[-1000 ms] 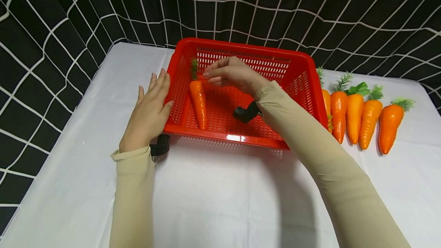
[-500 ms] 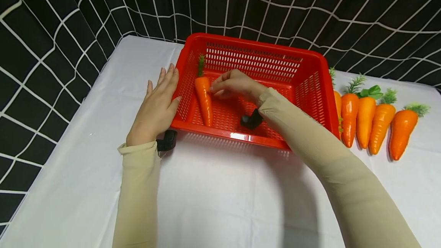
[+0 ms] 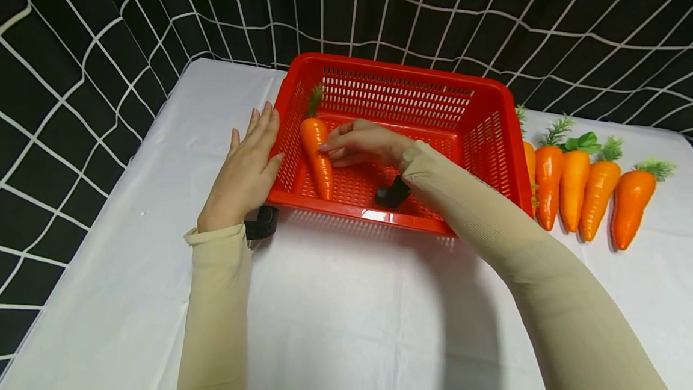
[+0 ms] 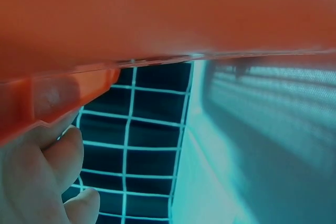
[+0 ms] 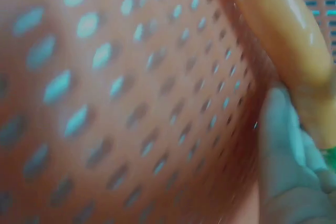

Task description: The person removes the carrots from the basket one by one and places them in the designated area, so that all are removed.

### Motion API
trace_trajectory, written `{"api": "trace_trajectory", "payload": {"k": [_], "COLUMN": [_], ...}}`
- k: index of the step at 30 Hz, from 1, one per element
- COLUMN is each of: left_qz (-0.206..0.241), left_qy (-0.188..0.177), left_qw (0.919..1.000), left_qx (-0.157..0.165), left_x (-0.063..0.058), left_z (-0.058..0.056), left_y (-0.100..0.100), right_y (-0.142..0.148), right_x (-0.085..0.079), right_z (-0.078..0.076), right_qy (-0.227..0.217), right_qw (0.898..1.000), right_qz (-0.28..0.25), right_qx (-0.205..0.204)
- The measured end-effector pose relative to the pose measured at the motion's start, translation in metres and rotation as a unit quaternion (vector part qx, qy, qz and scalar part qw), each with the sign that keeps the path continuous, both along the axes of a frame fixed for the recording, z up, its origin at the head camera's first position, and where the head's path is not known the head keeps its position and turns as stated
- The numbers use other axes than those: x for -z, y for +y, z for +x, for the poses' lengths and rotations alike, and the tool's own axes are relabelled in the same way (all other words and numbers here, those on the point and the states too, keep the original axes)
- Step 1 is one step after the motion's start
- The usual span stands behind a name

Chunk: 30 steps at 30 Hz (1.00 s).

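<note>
In the head view an orange toy carrot (image 3: 316,152) with a green sprig lies along the left end of a red perforated basket (image 3: 397,216), sprig toward the back. My right hand (image 3: 363,143) reaches down inside, its fingertips against the carrot's right side. The right wrist view shows those fingers (image 5: 283,135) extended along the carrot (image 5: 294,35), close to the basket's floor (image 5: 131,77). Outside the basket, my left hand (image 3: 243,164) lies with straight fingers along the left wall. Its curled-looking fingertips (image 4: 65,156) show beneath the rim (image 4: 68,95) in the left wrist view.
Several more carrots (image 3: 574,191) lie in a row on the white-covered table (image 3: 335,306), right of the basket. A black cloth (image 3: 400,11) with a white grid stands behind and to the left. Black wrist cameras (image 3: 392,192) are strapped to both wrists.
My right hand has come down from near the sprig to the carrot's side. The carrot's upper end has shifted a little left. My left hand stays against the basket wall.
</note>
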<state>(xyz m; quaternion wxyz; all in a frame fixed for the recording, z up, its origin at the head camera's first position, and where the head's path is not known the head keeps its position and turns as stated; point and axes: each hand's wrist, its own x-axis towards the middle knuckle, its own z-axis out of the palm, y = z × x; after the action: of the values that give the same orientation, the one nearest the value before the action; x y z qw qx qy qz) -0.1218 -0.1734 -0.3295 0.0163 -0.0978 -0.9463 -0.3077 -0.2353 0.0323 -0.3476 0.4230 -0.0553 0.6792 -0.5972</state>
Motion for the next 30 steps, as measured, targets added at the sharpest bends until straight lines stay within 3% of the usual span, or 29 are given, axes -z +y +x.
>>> {"api": "trace_trajectory", "payload": {"k": [4, 10, 19, 30], "left_qz": [0.003, 0.005, 0.006, 0.01], "left_qy": [-0.003, -0.006, -0.005, -0.007], "left_qw": [1.0, 1.0, 1.0, 0.9999], "left_qx": [0.0, 0.0, 0.002, 0.004], "left_x": [-0.001, -0.001, 0.001, 0.002], "left_z": [0.0, 0.0, -0.001, -0.001], "left_y": [0.001, 0.002, 0.003, 0.001], "right_y": [-0.006, -0.007, -0.009, -0.002], "right_x": [-0.001, -0.006, -0.007, -0.027], "right_z": [0.003, 0.007, 0.016, 0.015], "right_qy": [-0.001, 0.017, 0.04, 0.07], "right_qw": [0.999, 0.995, 0.98, 0.982], "right_qz": [-0.047, -0.068, -0.04, -0.027], "right_qx": [-0.012, -0.066, -0.192, -0.171]}}
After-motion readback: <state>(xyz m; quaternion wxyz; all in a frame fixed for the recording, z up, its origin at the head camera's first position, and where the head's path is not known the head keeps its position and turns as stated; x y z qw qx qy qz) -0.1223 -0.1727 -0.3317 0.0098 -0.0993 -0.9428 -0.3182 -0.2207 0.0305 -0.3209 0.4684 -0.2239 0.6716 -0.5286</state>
